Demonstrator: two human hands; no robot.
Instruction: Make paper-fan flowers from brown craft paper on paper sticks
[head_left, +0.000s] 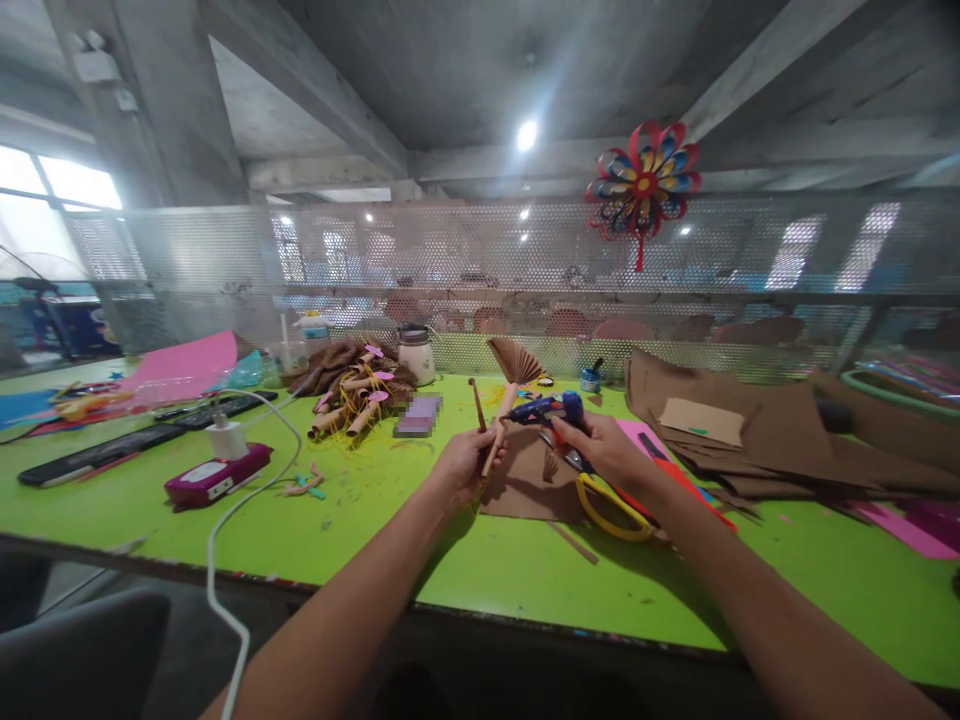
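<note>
My left hand [469, 462] is closed around a slim rolled brown paper tube [507, 405]. A pleated brown paper fan [516, 362] spreads at the tube's far end. From the same hand a thin curled brown strip [478, 402] sticks up; whether it is joined to the tube I cannot tell. My right hand [600, 452] grips a blue hot glue gun [551, 410], its nozzle pointing left, close to the tube beside my left fingers. Yellow-handled scissors [611, 515] lie under my right hand, partly over a brown paper sheet [525, 480].
Left of my hands are rolled brown paper pieces [360, 405] with pink shapes and yellow strings, and a purple power strip [217, 475] with a white cable [217, 560]. A lidded jar [416, 352] stands behind. Brown paper sheets [795, 430] are stacked at right.
</note>
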